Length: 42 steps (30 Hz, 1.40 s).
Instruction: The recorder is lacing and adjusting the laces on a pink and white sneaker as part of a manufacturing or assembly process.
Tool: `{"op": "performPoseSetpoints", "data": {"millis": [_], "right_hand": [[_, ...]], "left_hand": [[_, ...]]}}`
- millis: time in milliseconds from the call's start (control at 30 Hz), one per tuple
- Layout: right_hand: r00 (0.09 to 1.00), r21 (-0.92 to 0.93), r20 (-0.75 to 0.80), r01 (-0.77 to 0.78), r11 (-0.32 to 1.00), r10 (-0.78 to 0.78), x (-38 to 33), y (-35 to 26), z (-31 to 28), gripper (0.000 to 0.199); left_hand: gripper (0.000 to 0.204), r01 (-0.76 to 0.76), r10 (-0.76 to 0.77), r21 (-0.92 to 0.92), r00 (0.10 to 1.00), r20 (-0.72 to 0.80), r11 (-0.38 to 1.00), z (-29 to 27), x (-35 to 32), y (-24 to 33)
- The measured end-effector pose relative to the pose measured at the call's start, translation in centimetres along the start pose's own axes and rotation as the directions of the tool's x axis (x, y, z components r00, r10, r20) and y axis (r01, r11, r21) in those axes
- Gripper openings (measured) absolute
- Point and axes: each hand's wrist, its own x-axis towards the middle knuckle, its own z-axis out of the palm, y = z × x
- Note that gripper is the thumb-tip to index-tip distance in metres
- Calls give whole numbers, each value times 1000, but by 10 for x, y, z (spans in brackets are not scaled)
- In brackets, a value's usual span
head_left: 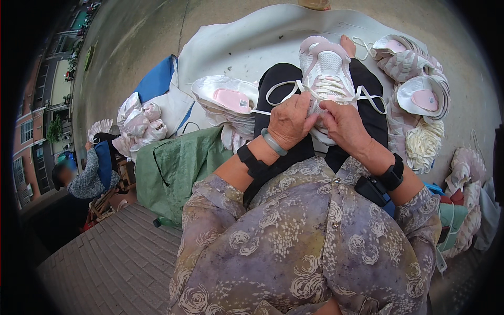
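Note:
A white and pale pink sneaker (329, 68) lies between my black-trousered thighs, toe pointing away from me. White shoelace (331, 86) crosses its front in rows, and loose loops of it stick out on both sides. My left hand (291, 122) is closed at the left edge of the shoe's opening, its fingertips pressed to the upper. My right hand (346, 127) pinches close beside it, thumb and fingers together at the same part. The fingers hide just what piece of the shoe or lace is between them.
Stacked pink and white shoe uppers (231, 97) stand on my left, and more stacks (417, 100) on my right beside a bundle of cream laces (425, 144). A white sheet (236, 44) covers the ground ahead. Left are a green bag (178, 165) and a seated person (92, 170).

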Motion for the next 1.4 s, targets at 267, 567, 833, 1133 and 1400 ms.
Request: {"op": "performPoseSetpoints", "data": {"millis": [267, 567, 833, 1133, 1400], "right_hand": [[978, 248, -53, -181, 952, 200, 9, 9, 16, 9], [968, 253, -127, -180, 950, 217, 11, 21, 11, 7], [982, -30, -181, -57, 998, 50, 15, 25, 11, 9], [947, -366, -305, -18, 930, -102, -73, 34, -71, 7], [795, -149, -583, -307, 940, 168, -166, 114, -133, 4]], "left_hand": [[24, 199, -191, -93, 978, 87, 976, 11, 1, -1], [18, 86, -82, -149, 996, 32, 985, 23, 19, 6], [22, 69, -68, -11, 992, 110, 998, 24, 13, 7], [29, 26, -27, 17, 994, 110, 1000, 12, 2, 11], [29, 20, -20, 0, 996, 92, 1000, 6, 3, 10]]}}
